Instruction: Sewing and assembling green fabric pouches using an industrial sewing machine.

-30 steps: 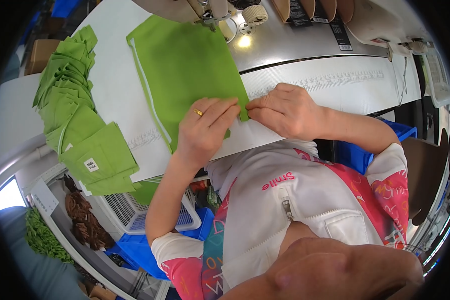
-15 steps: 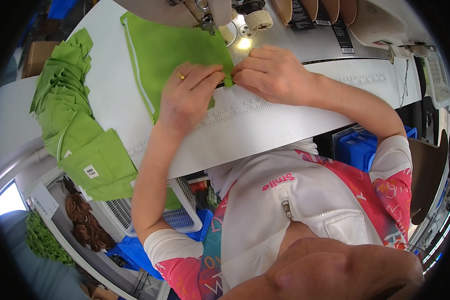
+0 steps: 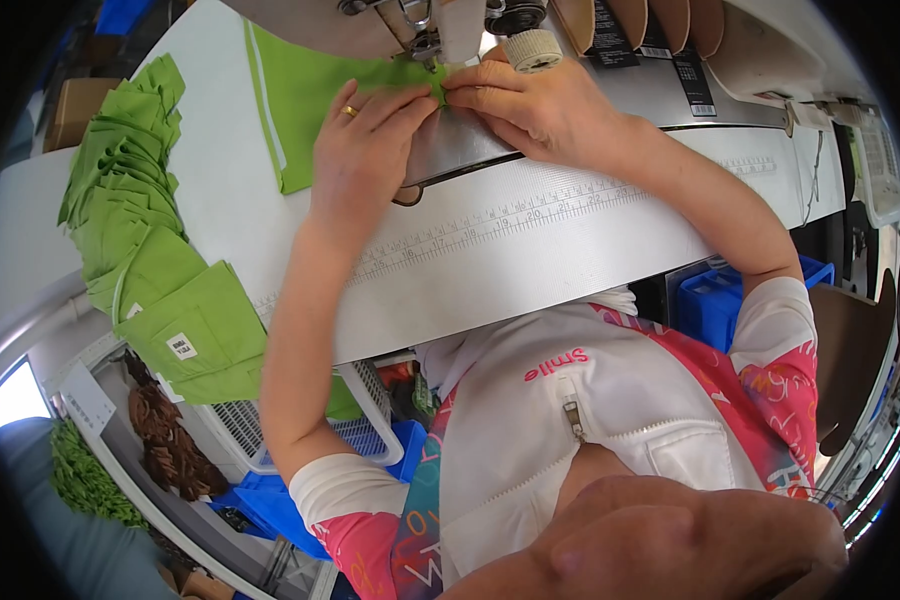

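A green fabric panel [image 3: 305, 75] with a pale strip along its left edge lies under the sewing machine head [image 3: 390, 20]. My left hand [image 3: 365, 150], with a gold ring, is closed on the fabric's near edge, fingertips just below the presser foot [image 3: 428, 62]. My right hand [image 3: 540, 110] pinches the folded edge of the same panel beside the left fingertips, at the steel machine bed, partly hiding the corner. To the left, a curved pile of green fabric pieces [image 3: 130, 200] with small white labels lies along the table.
The white worktable [image 3: 490, 250] has a ruler strip along its front. Brown pieces with black tags [image 3: 610, 30] sit at the back right. A white basket [image 3: 370, 420] and blue bins [image 3: 705, 310] are below table level. A cardboard box [image 3: 78, 110] stands at the far left.
Both hands and the green panel have moved away from my body, up to the needle. More of the white table and ruler strip now shows in front of them.
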Motion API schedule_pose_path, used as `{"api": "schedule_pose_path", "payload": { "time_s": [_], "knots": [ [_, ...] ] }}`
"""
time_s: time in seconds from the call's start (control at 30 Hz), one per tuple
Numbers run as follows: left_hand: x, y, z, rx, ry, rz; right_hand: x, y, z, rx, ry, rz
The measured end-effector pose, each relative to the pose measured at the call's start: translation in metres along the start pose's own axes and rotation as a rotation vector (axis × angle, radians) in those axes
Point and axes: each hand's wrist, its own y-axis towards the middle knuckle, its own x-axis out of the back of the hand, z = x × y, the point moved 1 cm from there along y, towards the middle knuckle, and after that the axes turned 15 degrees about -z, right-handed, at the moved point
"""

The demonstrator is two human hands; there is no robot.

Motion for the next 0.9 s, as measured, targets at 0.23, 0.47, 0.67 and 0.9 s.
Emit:
{"api": "schedule_pose_path", "payload": {
  "time_s": [0.23, 0.47, 0.67, 0.9],
  "knots": [
    [-0.008, 0.016, 0.026, 0.100, -0.081, 0.028, -0.002, 0.007, -0.001, -0.119, -0.191, -0.006],
    [0.004, 0.027, 0.035, 0.215, -0.134, 0.126, 0.011, -0.011, 0.003, -0.092, -0.227, -0.050],
    [0.049, 0.026, 0.095, 0.545, -0.156, 0.133, 0.014, -0.003, 0.002, -0.133, -0.147, -0.022],
    [0.080, -0.026, -0.031, 0.461, 0.488, 0.328, 0.017, -0.011, 0.011, -0.097, -0.109, -0.011]
  ]
}}
